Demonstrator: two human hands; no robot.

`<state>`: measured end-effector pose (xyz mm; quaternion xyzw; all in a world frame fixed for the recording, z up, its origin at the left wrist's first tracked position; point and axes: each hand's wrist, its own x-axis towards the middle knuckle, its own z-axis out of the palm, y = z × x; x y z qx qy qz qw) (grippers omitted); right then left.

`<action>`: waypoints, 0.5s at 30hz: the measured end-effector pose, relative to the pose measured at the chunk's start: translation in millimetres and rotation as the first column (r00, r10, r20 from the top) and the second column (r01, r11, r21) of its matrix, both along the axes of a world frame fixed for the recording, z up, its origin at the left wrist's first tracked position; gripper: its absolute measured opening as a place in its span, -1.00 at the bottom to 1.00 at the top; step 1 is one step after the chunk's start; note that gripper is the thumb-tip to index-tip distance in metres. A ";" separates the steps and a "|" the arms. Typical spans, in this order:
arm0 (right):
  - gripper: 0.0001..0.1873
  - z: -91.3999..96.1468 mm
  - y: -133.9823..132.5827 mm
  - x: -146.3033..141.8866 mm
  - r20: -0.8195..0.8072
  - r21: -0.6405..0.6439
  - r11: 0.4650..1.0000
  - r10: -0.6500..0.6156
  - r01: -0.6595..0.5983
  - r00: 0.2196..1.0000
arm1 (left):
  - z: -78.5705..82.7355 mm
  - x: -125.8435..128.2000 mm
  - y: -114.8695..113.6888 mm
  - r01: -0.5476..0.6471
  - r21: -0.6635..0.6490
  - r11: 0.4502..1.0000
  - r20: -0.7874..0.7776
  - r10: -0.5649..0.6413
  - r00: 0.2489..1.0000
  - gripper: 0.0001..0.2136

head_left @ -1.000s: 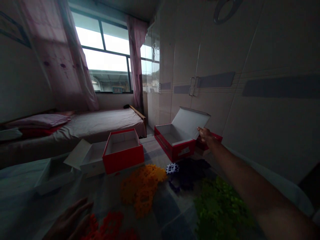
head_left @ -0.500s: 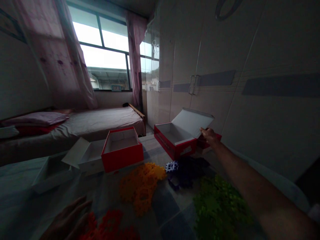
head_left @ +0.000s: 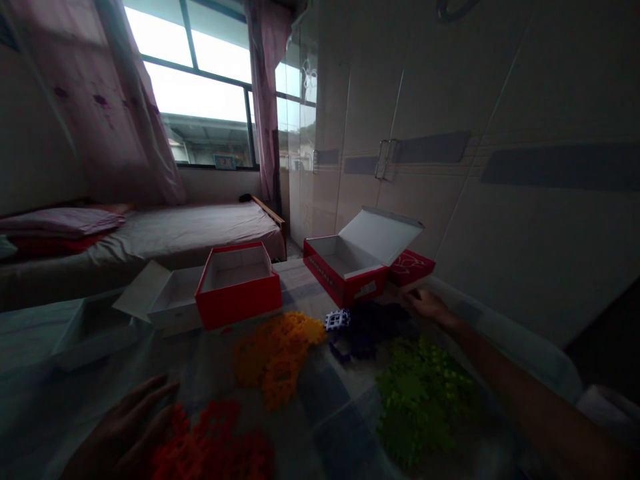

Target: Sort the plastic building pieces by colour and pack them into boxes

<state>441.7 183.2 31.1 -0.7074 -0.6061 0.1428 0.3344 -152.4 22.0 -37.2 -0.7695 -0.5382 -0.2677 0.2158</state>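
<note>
My left hand (head_left: 125, 427) rests low at the left, fingers stretched out and holding nothing, right beside a pile of red interlocking plastic pieces (head_left: 215, 443). My right hand (head_left: 427, 305) is at the right, just in front of a closed red box (head_left: 413, 267), its fingers loosely extended with nothing visible in them. Close to its left stands an open red box (head_left: 345, 283) with its white-lined lid (head_left: 383, 233) tilted up. Dark blue pieces (head_left: 360, 343), one white piece (head_left: 337, 320) and a pile of green pieces (head_left: 420, 400) lie below that hand.
Orange pieces (head_left: 280, 360) lie mid-table on the checked cloth (head_left: 335, 427). Behind them stand an open red box (head_left: 240, 300), a white box (head_left: 175, 300) with its flap out, and a pale tray (head_left: 90, 340). A bed (head_left: 200, 227) and wardrobe (head_left: 425, 100) are beyond.
My right hand has let go of the open box's lid and moved down. The lid stays tilted up. My left hand keeps its place by the red pieces. The view has tipped slightly downward.
</note>
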 end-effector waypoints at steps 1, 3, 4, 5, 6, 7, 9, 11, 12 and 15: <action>-0.66 -1.9 -6.4 -3.2 -0.008 -0.038 0.998 0.056 -0.057 0.998 | -3.4 -3.2 0.5 0.058 -0.017 0.998 -0.036 -0.059 0.998 -0.75; -0.49 -0.4 -17.3 -13.8 -0.061 -0.102 0.969 0.221 -0.226 0.973 | -9.2 -8.5 0.8 0.173 -0.039 0.984 -0.078 -0.175 0.981 -0.74; -0.40 2.7 -22.0 -20.7 -0.093 -0.131 0.939 0.309 -0.319 0.947 | -11.1 -10.3 0.6 0.199 -0.037 0.979 -0.076 -0.201 0.977 -0.73; -0.32 6.9 -26.4 -28.3 -0.121 -0.155 0.902 0.387 -0.402 0.914 | -12.1 -11.5 0.2 0.223 -0.042 0.974 -0.070 -0.225 0.972 -0.71; -0.27 11.9 -30.5 -36.2 -0.137 -0.173 0.865 0.452 -0.471 0.881 | -12.5 -12.2 -0.1 0.232 -0.048 0.972 -0.067 -0.235 0.970 -0.70; -0.25 17.0 -34.3 -44.1 -0.141 -0.188 0.830 0.506 -0.525 0.851 | -12.3 -12.4 -0.3 0.223 -0.051 0.973 -0.068 -0.226 0.972 -0.70; -0.21 25.6 -40.8 -58.5 -0.136 -0.217 0.771 0.583 -0.598 0.801 | -11.1 -12.4 -0.2 0.209 -0.049 0.977 -0.092 -0.213 0.973 -0.70; -0.18 29.6 -45.3 -69.8 -0.100 -0.223 0.746 0.623 -0.627 0.776 | -10.3 -12.4 0.5 0.223 -0.034 0.974 -0.118 -0.226 0.967 -0.71; -0.15 29.5 -46.7 -74.1 -0.061 -0.223 0.749 0.628 -0.624 0.776 | -10.3 -12.5 0.8 0.234 -0.031 0.972 -0.128 -0.236 0.963 -0.72; -0.05 23.3 -47.8 -82.6 0.112 -0.208 0.801 0.590 -0.562 0.800 | -11.3 -13.3 1.1 0.231 -0.028 0.973 -0.136 -0.232 0.963 -0.73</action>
